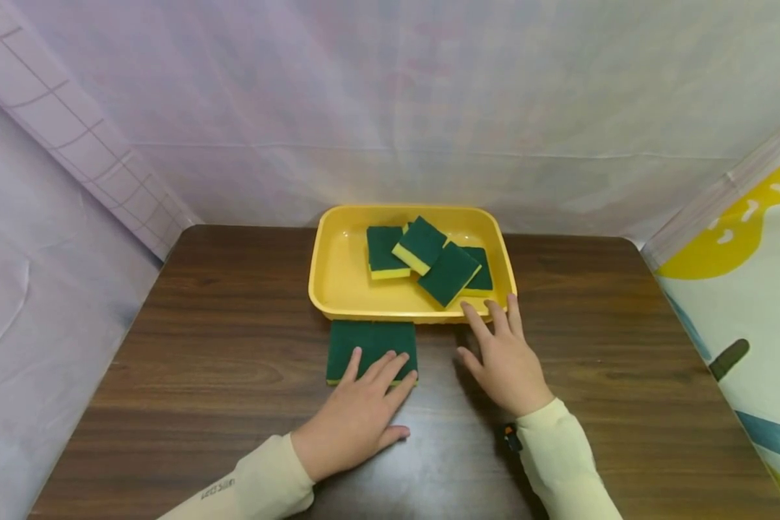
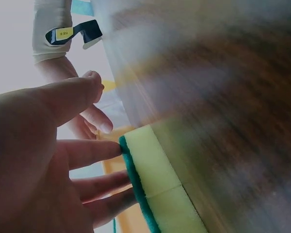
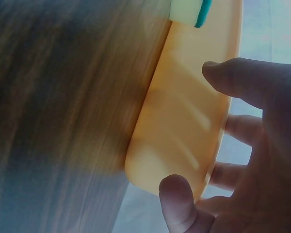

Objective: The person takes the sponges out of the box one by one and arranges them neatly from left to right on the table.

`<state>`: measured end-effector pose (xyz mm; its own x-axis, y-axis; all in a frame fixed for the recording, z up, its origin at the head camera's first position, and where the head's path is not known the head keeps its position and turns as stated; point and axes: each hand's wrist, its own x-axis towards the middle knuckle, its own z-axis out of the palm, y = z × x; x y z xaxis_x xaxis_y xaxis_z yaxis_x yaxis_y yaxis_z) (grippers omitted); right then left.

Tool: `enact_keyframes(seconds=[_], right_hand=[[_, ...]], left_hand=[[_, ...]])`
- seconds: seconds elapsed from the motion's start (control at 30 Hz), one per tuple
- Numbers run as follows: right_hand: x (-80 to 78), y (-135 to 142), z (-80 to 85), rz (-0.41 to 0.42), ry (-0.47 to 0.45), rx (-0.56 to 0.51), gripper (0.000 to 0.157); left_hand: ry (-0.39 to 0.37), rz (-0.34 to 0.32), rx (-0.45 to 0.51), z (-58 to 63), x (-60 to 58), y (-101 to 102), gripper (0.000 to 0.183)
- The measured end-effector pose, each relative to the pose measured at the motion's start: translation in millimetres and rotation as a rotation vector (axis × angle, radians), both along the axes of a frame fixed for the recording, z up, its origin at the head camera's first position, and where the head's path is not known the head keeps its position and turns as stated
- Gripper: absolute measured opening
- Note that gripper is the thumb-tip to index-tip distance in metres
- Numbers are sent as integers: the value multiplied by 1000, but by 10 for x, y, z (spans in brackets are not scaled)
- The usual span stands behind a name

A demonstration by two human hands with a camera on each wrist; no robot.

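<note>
Left hand [image 1: 354, 419] lies flat, fingers [image 1: 390, 365] straight, on the sponge [image 1: 372, 347] by the tray's [image 1: 338, 289] front edge. Curl them around it first. Right hand [image 1: 507, 365], fingers open, touches the tray rim.

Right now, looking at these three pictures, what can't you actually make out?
- Head view: part of the sponge on the table lies under the left hand.
- Head view: the lowest sponges in the yellow tray are partly covered by those on top.
- Left wrist view: the tabletop is blurred.
- Right wrist view: the right hand is dark; whether it touches the tray is unclear.
</note>
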<state>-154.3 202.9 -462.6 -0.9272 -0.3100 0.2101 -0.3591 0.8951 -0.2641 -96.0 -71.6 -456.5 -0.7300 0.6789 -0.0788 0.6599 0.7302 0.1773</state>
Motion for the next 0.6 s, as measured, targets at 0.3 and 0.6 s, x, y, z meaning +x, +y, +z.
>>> enact_keyframes(seconds=[0.3,0.6], right_hand=[[-2,-12,22,-2,-11,-1,72],[-19,5,4,-2,-35,-1,72]], left_hand=[[51,-13,101,70,-123,-88,62],[193,-16,346,329,-394,-195,34]])
